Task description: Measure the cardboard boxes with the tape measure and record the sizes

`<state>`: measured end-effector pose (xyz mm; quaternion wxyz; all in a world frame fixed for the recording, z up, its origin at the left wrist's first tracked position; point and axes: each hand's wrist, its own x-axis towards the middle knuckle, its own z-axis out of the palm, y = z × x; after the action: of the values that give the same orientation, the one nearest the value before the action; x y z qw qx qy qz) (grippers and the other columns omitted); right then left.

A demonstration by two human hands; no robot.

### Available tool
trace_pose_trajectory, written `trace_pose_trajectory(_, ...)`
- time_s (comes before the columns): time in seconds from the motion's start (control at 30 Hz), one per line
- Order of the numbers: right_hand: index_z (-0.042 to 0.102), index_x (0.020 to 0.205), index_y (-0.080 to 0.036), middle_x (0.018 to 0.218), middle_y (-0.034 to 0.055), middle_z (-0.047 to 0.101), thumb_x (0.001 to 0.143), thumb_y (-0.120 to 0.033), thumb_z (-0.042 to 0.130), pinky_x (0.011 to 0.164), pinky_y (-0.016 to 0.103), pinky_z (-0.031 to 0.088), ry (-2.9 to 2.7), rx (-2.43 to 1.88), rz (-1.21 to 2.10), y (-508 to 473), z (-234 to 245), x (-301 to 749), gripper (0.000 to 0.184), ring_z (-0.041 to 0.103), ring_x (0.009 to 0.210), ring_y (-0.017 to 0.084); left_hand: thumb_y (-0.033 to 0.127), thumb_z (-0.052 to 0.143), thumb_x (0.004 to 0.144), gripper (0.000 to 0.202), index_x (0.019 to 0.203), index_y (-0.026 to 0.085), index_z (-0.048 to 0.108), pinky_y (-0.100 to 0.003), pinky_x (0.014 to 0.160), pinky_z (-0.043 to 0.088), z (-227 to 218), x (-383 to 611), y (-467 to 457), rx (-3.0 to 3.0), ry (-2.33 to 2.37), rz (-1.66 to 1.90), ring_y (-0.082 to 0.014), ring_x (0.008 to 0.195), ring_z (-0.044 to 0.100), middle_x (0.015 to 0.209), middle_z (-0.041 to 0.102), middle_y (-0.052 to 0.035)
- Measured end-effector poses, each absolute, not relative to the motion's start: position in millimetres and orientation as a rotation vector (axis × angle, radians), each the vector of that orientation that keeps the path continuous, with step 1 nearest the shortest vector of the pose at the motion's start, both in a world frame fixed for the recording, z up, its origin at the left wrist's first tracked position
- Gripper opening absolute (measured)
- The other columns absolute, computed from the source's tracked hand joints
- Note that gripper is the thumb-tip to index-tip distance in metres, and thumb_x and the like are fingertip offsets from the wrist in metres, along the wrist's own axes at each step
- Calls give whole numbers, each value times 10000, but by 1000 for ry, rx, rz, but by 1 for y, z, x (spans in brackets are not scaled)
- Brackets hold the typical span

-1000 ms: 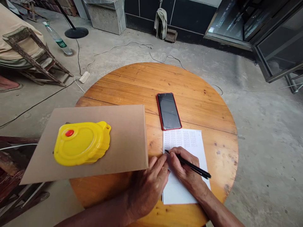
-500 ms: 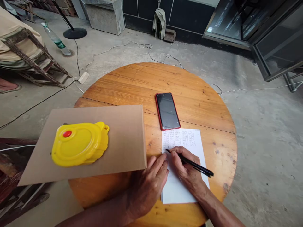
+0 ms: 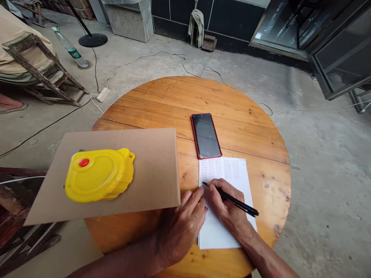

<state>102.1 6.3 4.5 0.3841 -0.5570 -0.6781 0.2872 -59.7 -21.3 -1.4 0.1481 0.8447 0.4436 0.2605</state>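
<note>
My right hand grips a black pen with its tip on a white sheet of paper that carries rows of small handwriting near its top. My left hand lies flat with fingers stretched out, fingertips on the sheet's left edge, holding nothing. The paper rests on a round wooden table. A phone in a red case, screen dark, lies just beyond the sheet.
A brown board overhangs the table's left side, with a yellow plastic tape-measure case on it. Around the table are a concrete floor with white cables, a power strip, a plastic bottle, a wooden chair and a glass cabinet.
The pen's tail has tilted slightly while its tip stays near the same spot on the paper. The view shifts a little. My left hand has not moved.
</note>
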Motion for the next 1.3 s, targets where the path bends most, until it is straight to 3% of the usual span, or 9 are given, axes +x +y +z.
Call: trace_pose_trajectory(1.3,616,814,-204,695,-26,598,956,-229,522,568,221,430,-1666,-1508,794,3,5,105,172,531,598,107,79,570,892,276,1163,94,620,-386,845,549,1,-59,-20,2449,1294,759,-250,978,643,1246,666,-121)
